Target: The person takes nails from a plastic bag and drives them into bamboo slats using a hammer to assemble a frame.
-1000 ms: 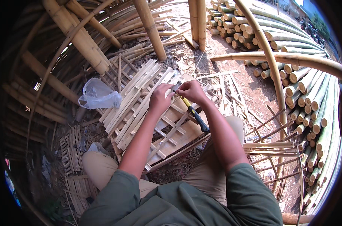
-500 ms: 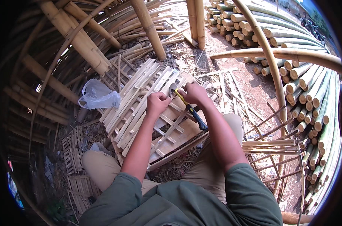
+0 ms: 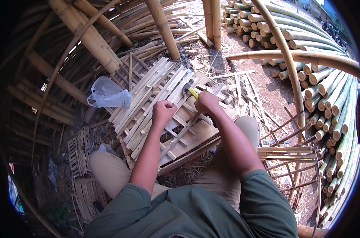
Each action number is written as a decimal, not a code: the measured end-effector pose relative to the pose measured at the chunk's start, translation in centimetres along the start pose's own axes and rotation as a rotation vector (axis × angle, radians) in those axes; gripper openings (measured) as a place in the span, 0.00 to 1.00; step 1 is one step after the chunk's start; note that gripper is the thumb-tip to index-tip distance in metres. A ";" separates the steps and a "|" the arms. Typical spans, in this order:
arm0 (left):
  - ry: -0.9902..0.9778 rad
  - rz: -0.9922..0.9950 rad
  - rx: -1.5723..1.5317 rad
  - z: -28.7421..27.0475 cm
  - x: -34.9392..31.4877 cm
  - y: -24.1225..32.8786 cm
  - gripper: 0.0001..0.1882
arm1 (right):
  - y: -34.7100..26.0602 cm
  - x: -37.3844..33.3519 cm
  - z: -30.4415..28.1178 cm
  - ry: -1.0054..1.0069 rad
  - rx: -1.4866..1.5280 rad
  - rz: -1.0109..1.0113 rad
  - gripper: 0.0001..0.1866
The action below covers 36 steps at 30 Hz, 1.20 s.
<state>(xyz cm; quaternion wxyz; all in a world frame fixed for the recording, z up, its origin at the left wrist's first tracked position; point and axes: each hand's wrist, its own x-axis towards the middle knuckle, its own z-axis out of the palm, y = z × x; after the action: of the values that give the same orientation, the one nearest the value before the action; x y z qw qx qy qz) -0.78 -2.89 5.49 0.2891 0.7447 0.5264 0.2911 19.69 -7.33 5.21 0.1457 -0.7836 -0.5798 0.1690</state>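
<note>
My right hand (image 3: 207, 104) is closed round the handle of a claw hammer (image 3: 188, 87). The hammer's dark metal head and a yellow stretch of handle stick out to the upper left of the fist. To its left, my left hand (image 3: 164, 112) is closed in a pinch; what its fingers hold, if anything, is too small to make out. Both hands are over a slatted panel (image 3: 148, 94) of pale bamboo strips, with crosspieces under them. Below the strips lies a flat wooden board (image 3: 195, 139), between my knees.
A clear plastic bag (image 3: 109, 93) sits at the panel's left edge. Cut bamboo poles (image 3: 330, 95) are piled at the right. Upright bamboo posts (image 3: 163, 29) stand ahead. Near my right knee is a rack (image 3: 287, 154) with strips on it; smaller slatted pieces (image 3: 80, 152) lie left.
My right hand has shifted its hold from near the hammer's head to farther down the handle. My left hand has drawn slightly back toward me, still pinched. The view has tilted a little.
</note>
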 end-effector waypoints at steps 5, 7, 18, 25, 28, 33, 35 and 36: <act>0.004 0.016 0.028 -0.2 -0.5 0.9 0.11 | 0.6 0.6 -0.1 -0.034 0.283 0.011 0.19; 0.019 0.030 0.062 -0.3 -0.8 1.1 0.10 | -0.4 -0.2 -1.3 -0.042 0.431 0.006 0.22; -0.026 0.066 0.159 0.8 -1.5 2.5 0.09 | -1.6 -1.1 -0.8 -0.175 0.695 -0.075 0.21; -0.032 0.078 0.124 0.8 -1.4 2.0 0.09 | -2.5 -1.3 -1.0 -0.181 0.656 -0.078 0.23; -0.036 0.056 0.058 0.8 -1.4 2.4 0.10 | -2.5 -1.3 -0.9 -0.210 0.707 -0.107 0.21; -0.015 0.049 -0.063 1.5 -0.9 1.9 0.10 | -2.2 -1.1 -0.5 -0.209 0.774 -0.175 0.20; 0.000 0.062 -0.059 1.5 -0.6 2.2 0.10 | -2.4 -1.2 -0.8 -0.182 0.751 -0.150 0.21; -0.020 -0.022 -0.048 1.5 -0.3 2.4 0.10 | -2.3 -1.2 -1.0 -0.154 0.726 -0.126 0.22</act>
<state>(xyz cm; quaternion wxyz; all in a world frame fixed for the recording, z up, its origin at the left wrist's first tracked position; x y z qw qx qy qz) 1.70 -4.08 6.23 0.3152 0.7347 0.5244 0.2931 17.79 -7.85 7.18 0.3801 -0.6286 -0.5385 0.4128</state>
